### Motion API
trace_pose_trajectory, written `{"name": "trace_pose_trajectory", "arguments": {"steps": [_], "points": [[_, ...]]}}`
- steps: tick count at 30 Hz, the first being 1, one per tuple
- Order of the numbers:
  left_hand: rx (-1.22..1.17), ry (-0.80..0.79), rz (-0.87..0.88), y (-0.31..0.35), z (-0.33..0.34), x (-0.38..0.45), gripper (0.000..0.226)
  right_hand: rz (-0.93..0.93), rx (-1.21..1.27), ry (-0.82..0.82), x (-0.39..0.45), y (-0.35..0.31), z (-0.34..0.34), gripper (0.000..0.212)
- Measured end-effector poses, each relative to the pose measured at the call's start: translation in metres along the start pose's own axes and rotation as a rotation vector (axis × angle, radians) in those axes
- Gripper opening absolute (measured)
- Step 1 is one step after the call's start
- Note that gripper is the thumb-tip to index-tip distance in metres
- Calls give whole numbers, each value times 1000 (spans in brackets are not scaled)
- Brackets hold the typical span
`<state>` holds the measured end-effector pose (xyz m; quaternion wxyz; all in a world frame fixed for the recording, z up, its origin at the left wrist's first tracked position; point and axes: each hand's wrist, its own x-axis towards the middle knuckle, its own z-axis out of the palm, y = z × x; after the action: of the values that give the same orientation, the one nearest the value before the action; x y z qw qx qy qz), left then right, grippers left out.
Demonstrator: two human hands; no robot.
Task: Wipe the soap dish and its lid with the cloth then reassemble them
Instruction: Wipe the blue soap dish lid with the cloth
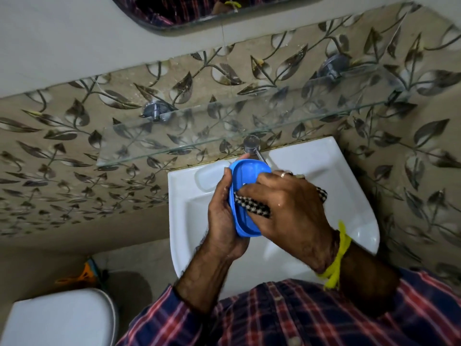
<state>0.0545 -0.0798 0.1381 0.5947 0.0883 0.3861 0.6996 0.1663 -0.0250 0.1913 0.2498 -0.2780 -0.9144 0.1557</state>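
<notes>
I see the left hand (225, 216) gripping the blue soap dish (245, 196) by its edge at frame centre, over the sink (336, 176). Right hand (289, 203) w/ fingers curled presses the checked cloth (252, 207) into it.

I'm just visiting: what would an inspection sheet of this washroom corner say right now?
Surface: white sink below the hands; bare where visible.
Job's things: blue soap dish piece held on edge over the sink; checked cloth pressed into its hollow. Whether it is the dish or the lid cannot be told; no second piece seen.
Clutter: orange item on the floor, blurred.
Grips: left hand grips the blue piece's edge; right hand holds the cloth.
Cables: nothing seen.
Surroundings: glass shelf, tap, leaf-pattern tiles, mirror, toilet.
</notes>
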Motion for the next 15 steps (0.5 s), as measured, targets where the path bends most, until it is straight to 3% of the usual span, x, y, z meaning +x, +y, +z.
{"name": "trace_pose_trajectory", "arguments": {"steps": [4,8,11,15], "points": [[37,29,21,-1,4,2,54,58,-3,3,3,0,-4,24],[13,-32,63,4,4,3,53,-49,-20,-9,-5,2,-1,28],[21,22,64,3,5,3,54,27,6,2,-2,4,-2,31],[0,-15,50,7,0,4,53,-134,-11,-72,-4,4,2,27]]}}
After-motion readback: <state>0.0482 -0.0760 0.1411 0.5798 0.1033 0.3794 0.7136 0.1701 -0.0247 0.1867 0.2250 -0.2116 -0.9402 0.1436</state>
